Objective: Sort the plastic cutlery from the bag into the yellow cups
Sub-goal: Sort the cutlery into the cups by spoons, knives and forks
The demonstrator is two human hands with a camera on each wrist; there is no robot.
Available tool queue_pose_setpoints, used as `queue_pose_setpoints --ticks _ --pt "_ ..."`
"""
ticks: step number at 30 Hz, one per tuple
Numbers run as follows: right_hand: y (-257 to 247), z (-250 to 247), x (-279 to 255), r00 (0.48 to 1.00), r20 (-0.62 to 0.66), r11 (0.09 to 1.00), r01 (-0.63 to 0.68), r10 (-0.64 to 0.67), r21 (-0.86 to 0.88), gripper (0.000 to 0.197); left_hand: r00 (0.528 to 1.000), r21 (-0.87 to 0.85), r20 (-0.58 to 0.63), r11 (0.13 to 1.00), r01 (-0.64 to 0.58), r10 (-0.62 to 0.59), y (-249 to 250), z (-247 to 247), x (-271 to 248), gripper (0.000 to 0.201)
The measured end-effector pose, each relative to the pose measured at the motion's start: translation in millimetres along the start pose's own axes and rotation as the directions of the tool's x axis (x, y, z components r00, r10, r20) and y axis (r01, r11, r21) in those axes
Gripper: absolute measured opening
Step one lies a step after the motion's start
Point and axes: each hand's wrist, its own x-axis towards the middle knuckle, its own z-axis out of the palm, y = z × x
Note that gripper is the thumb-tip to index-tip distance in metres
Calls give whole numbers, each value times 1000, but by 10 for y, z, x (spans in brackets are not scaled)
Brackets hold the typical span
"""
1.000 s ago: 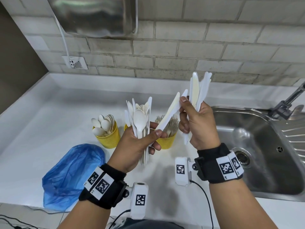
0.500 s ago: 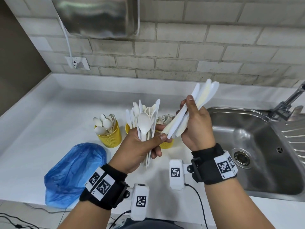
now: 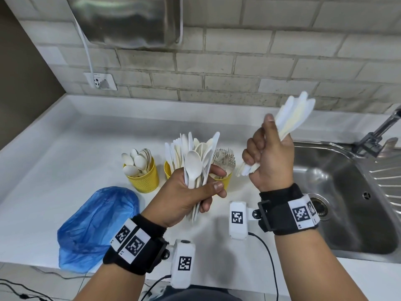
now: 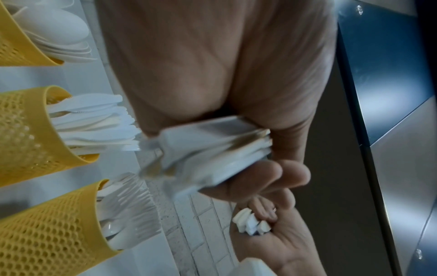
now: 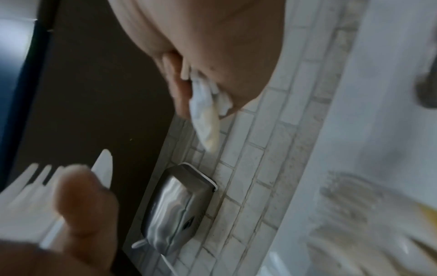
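My left hand (image 3: 205, 189) grips a mixed bundle of white spoons and knives (image 3: 195, 164) upright, just in front of the yellow cups. Off to the right and higher, my right hand (image 3: 267, 148) grips a bunch of white knives (image 3: 296, 114), blades slanting up and right. Three yellow cups stand in a row: spoons (image 3: 145, 180), knives (image 3: 167, 170), forks (image 3: 224, 181). In the left wrist view they are the spoon cup (image 4: 16, 46), knife cup (image 4: 28, 134) and fork cup (image 4: 47, 224), with the bundle's handles (image 4: 212, 149) in my fingers. The right wrist view shows the knives (image 5: 205, 115), blurred.
A crumpled blue plastic bag (image 3: 97, 224) lies on the white counter (image 3: 54, 159) at the front left. A steel sink (image 3: 347, 203) with a tap (image 3: 377, 131) fills the right. A brick wall with a socket (image 3: 102, 81) and a metal dispenser (image 3: 130, 20) backs the counter.
My right hand has swung away from the left hand, up and to the right, with one more knife in its bunch. The left hand and its bundle stayed nearly in place.
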Motion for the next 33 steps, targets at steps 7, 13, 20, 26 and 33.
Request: queue_pose_setpoints --ticks 7,13,20,26,33 --pt "-108 55 -186 906 417 859 152 77 -489 15 1000 119 -16 993 -11 13 2 -21 34 17" --pt "-135 77 -195 907 418 736 241 61 -632 15 999 261 -48 965 2 11 -1 -45 53 17" --pt "-103 66 -118 884 468 615 372 -6 -695 16 997 280 -80 960 15 8 -31 -75 81 17" --pt "-137 40 -44 921 372 673 348 -115 -653 22 989 269 -142 963 3 37 -61 -118 78 13" --pt "-168 7 25 963 156 843 269 -221 -465 26 947 154 -288 983 -99 141 -40 -95 112 7"
